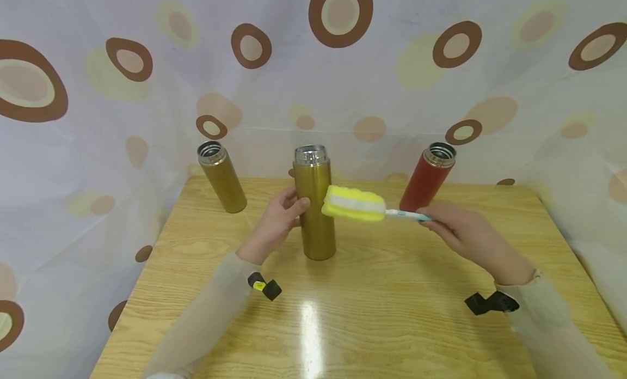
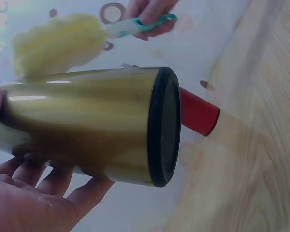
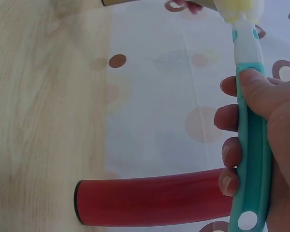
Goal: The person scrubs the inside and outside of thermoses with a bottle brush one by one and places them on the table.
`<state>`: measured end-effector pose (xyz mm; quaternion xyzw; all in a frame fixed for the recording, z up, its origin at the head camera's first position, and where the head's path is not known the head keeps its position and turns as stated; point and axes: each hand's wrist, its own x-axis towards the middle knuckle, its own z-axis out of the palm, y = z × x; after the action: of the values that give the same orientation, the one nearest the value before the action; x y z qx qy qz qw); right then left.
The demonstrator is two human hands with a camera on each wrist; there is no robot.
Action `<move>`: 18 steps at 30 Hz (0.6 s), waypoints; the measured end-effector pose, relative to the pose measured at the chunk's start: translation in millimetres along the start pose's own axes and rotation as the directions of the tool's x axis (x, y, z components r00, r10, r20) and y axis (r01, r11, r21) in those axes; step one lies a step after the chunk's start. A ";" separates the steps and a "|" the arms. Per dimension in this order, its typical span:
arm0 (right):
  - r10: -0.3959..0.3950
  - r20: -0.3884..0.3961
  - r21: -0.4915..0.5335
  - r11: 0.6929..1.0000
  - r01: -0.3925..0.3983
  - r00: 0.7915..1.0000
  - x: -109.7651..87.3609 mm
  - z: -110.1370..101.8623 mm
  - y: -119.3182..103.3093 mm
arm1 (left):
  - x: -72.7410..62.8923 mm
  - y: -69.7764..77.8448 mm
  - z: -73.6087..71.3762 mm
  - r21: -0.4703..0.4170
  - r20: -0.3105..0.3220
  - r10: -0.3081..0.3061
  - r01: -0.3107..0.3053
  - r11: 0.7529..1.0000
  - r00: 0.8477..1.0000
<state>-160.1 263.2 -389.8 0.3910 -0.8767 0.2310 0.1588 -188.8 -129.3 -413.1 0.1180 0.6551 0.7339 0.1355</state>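
Note:
My left hand (image 1: pixel 274 221) grips a large gold thermos bottle (image 1: pixel 317 205) around its body. The bottle is upright and lidless, its steel neck bare; in the left wrist view its black-rimmed base (image 2: pixel 165 126) shows, raised off the table. My right hand (image 1: pixel 462 234) holds a bottle brush (image 1: pixel 355 203) by its teal handle (image 3: pixel 253 145), thumb along the top. The brush's yellow and white sponge head (image 2: pixel 60 43) points left and overlaps the gold bottle's side in the head view. Whether the sponge touches the bottle, I cannot tell.
A smaller gold bottle (image 1: pixel 222 180) stands lidless at the back left of the wooden table (image 1: pixel 382 324). Behind my right hand stands a lidless red bottle (image 1: pixel 426 177). A white sheet with brown and yellow spots (image 1: pixel 294 85) hangs behind and at both sides.

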 end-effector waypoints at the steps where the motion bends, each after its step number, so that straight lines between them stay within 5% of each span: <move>1: -0.008 0.004 -0.017 1.000 0.008 1.000 -0.7 1.0 0.3 | 1.3 0.9 0.2 -0.038 0.004 0.002 -0.002 0.999 1.000; 7: -0.030 0.032 -0.023 0.999 0.031 0.999 -5.9 5.2 3.0 | 6.4 4.4 0.3 -0.136 0.005 0.021 -0.020 0.991 1.000; 18: 0.002 0.030 0.069 0.998 -0.004 1.000 1.1 -1.7 2.6 | 5.7 -8.5 5.2 -0.131 0.037 -0.027 0.032 0.991 0.999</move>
<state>-162.7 265.0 -388.6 0.3982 -0.8711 0.2556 0.1317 -191.9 -121.5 -421.0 0.1118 0.6046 0.7712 0.1652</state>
